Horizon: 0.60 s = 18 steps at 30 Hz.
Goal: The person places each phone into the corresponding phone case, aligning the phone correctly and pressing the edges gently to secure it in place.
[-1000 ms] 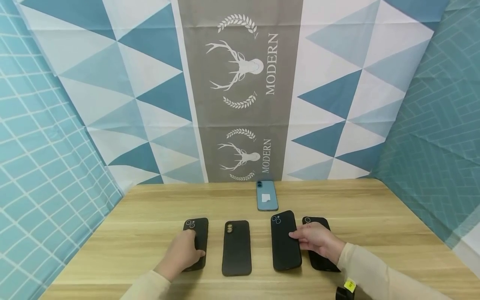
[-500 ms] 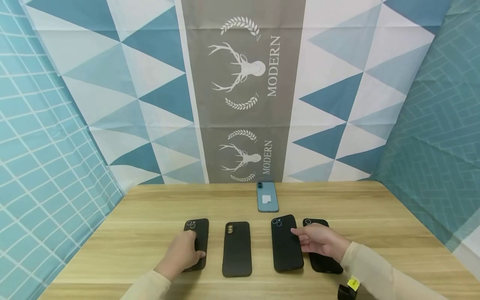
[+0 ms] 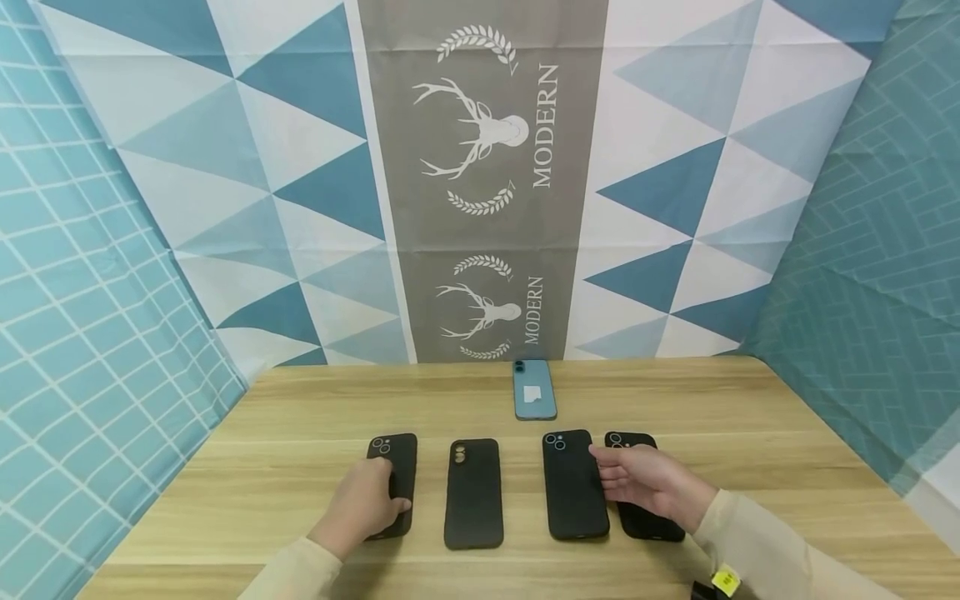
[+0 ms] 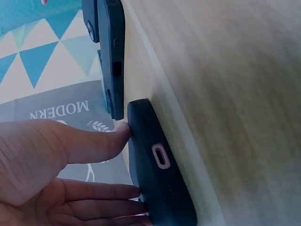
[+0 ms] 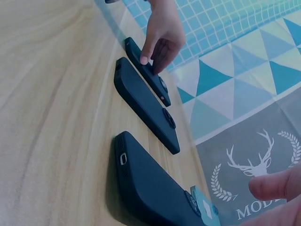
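Note:
My left hand (image 3: 363, 500) lies over the leftmost black-cased phone (image 3: 402, 475), thumb on its near right side and fingers at the other side. In the left wrist view, the thumb and fingertips meet opposite edges of this phone (image 4: 164, 188). Beside it sits a black phone case (image 3: 474, 496) with table-coloured camera holes. A second black-cased phone (image 3: 573, 487), with two lenses, lies flat to the right. My right hand (image 3: 645, 479) is at that phone's right edge, fingers loosely extended and holding nothing. It partly covers the rightmost black-cased phone (image 3: 648, 521).
A light blue phone (image 3: 533, 392) with a white sticker lies at the back of the wooden table (image 3: 300, 450), by the patterned backdrop (image 3: 487, 167). A black item with a yellow tag (image 3: 725, 581) is at the right sleeve.
The two-lens black-cased phone, tilted up in my right hand one second ago, has come down flat on the table. My right hand has let go and shifted slightly right; the left stays put.

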Motion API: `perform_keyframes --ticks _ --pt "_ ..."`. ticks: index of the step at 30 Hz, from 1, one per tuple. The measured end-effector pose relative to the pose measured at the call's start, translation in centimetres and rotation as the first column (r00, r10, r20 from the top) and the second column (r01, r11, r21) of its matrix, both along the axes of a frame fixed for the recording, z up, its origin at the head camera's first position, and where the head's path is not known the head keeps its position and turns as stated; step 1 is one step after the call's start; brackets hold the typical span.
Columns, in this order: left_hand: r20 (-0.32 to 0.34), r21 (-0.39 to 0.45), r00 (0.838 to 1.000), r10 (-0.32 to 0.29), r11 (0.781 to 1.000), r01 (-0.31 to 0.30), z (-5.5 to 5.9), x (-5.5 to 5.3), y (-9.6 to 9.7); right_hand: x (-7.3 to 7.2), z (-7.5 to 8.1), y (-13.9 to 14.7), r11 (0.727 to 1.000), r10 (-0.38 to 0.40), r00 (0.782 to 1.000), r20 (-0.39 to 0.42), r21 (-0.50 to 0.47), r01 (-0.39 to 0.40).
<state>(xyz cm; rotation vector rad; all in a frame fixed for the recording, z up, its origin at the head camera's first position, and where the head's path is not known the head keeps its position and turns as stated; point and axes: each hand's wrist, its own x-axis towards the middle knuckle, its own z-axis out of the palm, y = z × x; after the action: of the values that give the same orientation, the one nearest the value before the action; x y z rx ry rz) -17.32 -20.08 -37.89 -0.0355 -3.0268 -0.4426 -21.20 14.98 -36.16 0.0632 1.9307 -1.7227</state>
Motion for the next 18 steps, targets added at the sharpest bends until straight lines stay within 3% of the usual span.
perform_keyframes --ticks 6,10,13,18 --pt "0.032 -0.030 0.999 0.015 0.999 -0.014 0.3 0.1 0.7 0.6 0.1 -0.1 1.000 -0.015 1.000 -0.026 0.011 0.015" --pt "0.056 -0.006 0.998 0.016 1.000 -0.016 1.0 0.4 1.9 0.5 0.6 -0.1 0.998 0.020 0.999 -0.028 0.063 -0.018" --pt "0.059 0.029 0.998 -0.011 1.000 0.010 1.6 0.7 3.1 0.0 1.2 -0.4 0.994 0.035 0.999 -0.033 0.105 -0.032" --pt "0.008 0.077 0.998 -0.061 0.995 0.060 1.7 0.7 5.3 -1.6 2.1 -1.4 0.988 0.048 0.994 -0.093 0.148 -0.034"
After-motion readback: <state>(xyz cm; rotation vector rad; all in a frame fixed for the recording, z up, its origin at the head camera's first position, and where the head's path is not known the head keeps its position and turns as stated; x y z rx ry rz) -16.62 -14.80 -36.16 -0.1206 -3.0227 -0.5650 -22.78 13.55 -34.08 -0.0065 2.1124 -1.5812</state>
